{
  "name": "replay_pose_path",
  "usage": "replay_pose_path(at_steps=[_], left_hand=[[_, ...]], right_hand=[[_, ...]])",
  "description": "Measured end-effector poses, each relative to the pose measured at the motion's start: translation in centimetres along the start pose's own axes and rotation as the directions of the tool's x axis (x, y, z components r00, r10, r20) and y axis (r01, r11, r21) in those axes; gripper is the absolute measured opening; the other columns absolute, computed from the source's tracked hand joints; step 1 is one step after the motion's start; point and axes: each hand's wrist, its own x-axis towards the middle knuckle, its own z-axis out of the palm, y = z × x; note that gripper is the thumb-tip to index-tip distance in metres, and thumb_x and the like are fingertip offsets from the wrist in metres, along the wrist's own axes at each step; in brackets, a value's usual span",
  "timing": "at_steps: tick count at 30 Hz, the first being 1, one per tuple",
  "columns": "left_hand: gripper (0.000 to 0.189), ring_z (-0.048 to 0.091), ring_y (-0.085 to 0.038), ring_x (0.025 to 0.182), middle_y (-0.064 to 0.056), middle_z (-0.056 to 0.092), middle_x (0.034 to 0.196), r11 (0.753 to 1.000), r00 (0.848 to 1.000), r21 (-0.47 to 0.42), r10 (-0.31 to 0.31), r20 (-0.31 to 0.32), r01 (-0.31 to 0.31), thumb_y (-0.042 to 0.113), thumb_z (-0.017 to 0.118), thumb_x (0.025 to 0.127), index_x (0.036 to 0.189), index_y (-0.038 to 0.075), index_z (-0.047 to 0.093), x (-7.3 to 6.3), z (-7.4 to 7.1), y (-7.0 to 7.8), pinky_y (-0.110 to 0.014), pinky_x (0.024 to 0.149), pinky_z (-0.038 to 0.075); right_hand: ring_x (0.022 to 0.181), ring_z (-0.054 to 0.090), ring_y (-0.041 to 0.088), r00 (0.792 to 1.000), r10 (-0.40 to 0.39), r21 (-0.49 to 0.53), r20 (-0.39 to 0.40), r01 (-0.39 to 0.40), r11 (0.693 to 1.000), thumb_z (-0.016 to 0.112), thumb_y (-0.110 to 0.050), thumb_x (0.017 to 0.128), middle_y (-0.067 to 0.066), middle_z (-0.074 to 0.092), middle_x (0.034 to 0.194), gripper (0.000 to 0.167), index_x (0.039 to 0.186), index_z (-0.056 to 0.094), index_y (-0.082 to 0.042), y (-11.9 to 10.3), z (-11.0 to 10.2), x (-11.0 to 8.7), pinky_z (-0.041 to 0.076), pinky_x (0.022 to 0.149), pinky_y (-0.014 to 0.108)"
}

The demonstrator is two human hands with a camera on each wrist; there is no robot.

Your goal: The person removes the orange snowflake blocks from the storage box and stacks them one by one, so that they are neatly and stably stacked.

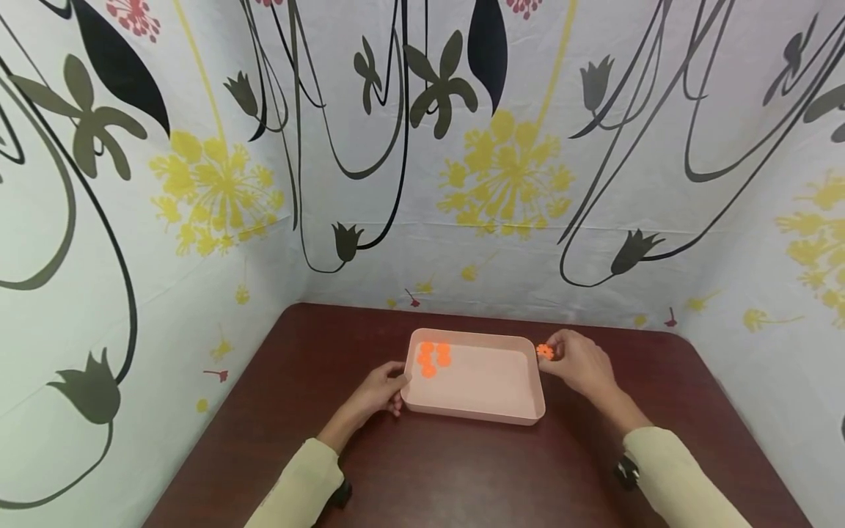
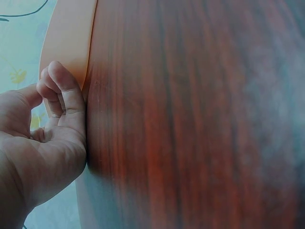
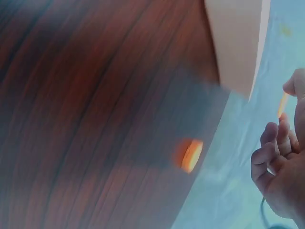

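Observation:
A peach-pink rectangular tray (image 1: 488, 416) sits on the table, with several orange flower-shaped pieces (image 1: 428, 371) clustered in its left part. My left hand (image 1: 378, 389) grips the tray's left side, thumb at the rim; in the left wrist view its curled fingers (image 2: 71, 93) lie against the outer wall. Just beyond the right rim, my right hand (image 1: 584, 364) pinches another orange flower-shaped piece (image 1: 545, 351) between thumb and fingertips, held up on edge. The right wrist view shows that piece as a thin strip (image 3: 282, 105).
One more orange piece (image 3: 192, 156) lies on the dark red-brown wooden table (image 1: 455, 477) near its edge, hidden from the head view by the right hand. White cloth with printed flowers (image 1: 422, 279) hangs around the table's back and sides.

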Motion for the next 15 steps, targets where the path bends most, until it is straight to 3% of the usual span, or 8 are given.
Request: replay_pose_path(at_steps=[7, 15], left_hand=[[0.053, 0.056, -0.012, 0.057, -0.001, 0.055, 0.067, 1.000, 1.000, 0.011, -0.010, -0.007, 0.010, 0.023, 0.057, 0.109, 0.156, 0.002, 0.044, 0.1, -0.1, -0.1, -0.027, 0.056, 0.060], [0.054, 0.057, -0.012, 0.058, -0.001, 0.055, 0.069, 1.000, 1.000, 0.012, -0.020, -0.015, 0.021, 0.027, 0.060, 0.109, 0.156, 0.003, 0.045, 0.1, 0.0, -0.2, -0.027, 0.057, 0.061]], right_hand=[[0.067, 0.054, 0.015, 0.998, 0.034, -0.043, 0.051, -0.032, 0.999, 0.082, -0.034, 0.079, 0.002, 0.065, 0.084, 0.038, 0.104, 0.070, -0.008, 3.9, -1.4, 0.0, 0.042, 0.054, 0.029], [0.064, 0.051, 0.016, 0.991, 0.069, -0.072, 0.118, -0.061, 0.996, 0.079, -0.034, 0.080, 0.001, 0.060, 0.074, 0.035, 0.098, 0.068, -0.005, 6.3, -0.8, 0.1, 0.039, 0.052, 0.030]])
